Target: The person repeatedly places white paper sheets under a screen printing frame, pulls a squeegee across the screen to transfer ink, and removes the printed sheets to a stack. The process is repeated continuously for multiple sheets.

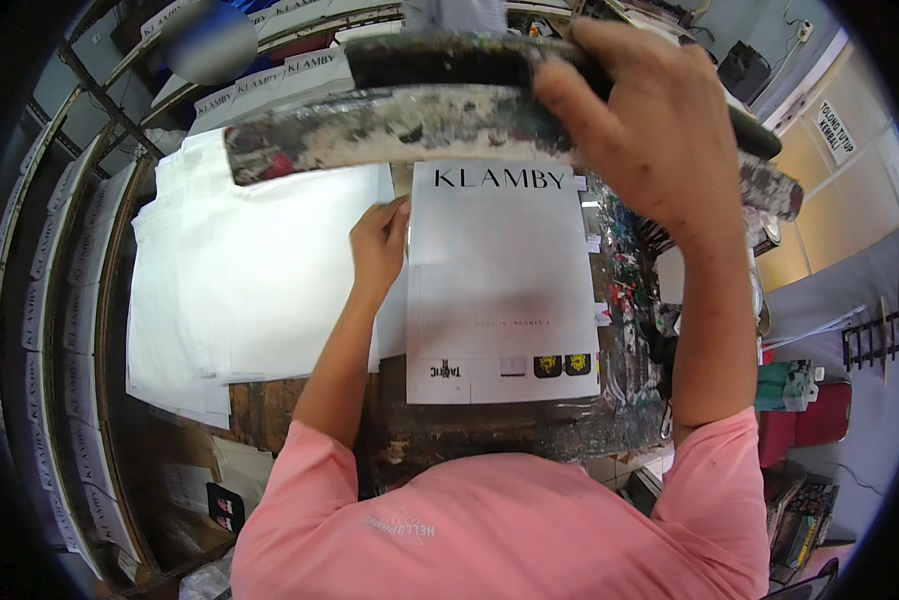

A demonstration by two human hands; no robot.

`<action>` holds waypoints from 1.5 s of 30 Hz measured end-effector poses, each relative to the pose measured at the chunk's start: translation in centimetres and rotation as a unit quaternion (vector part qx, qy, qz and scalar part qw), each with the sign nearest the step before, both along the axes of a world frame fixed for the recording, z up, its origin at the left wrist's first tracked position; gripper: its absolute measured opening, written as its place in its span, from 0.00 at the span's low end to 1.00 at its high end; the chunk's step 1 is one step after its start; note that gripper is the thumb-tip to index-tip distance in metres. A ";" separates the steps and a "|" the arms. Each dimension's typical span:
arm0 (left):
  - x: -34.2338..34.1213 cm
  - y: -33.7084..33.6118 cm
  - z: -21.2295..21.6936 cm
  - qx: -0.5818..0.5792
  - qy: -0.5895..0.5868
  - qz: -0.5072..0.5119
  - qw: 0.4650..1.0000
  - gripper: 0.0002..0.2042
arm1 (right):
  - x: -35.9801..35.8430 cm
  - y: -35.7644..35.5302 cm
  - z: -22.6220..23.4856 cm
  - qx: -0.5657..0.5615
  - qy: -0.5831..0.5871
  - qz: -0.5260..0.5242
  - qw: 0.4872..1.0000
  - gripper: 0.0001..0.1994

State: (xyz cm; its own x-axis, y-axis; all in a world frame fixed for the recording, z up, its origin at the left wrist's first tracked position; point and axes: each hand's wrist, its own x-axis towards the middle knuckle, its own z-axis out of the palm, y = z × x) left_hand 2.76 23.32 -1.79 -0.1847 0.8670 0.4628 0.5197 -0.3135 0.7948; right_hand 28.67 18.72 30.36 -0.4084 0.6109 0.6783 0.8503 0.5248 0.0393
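Note:
My right hand [659, 120] is raised and closed around a long dark bar [439, 62] lying along a paint-smeared screen printing frame [399, 125]. The frame's near edge spans above the table, and its underside is hidden from me. Beneath it lies a white printed sheet [499, 260], with bold black lettering across its far end and fainter print nearer me. My left hand [379, 238] has its fingers pinched at the sheet's left edge. Beside that hand spreads a pile of blank white sheets [259, 270]. Small stickers [564, 366] show along the near edge, by the printed sheet.
Racks [94, 350] loaded with printed sheets stand on the left and continue across the back. The worktable [419, 430] is dark and paint-spattered. To the right are a red chair [819, 415] and a teal container [787, 385]. Another person's clothing [454, 15] appears at the far side.

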 end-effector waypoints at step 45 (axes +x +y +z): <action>-31.0 -20.2 1.6 -0.067 0.033 0.503 0.861 0.19 | -0.3 -1.3 0.4 -0.042 0.061 -0.016 0.997 0.24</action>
State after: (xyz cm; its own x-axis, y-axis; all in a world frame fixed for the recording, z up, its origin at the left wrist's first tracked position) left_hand -28.24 3.07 -0.24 -0.8507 0.3293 0.4097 0.5201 0.4142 0.7470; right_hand 28.40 17.45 30.80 -0.3059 0.6793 0.6670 0.8624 0.4945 -0.1082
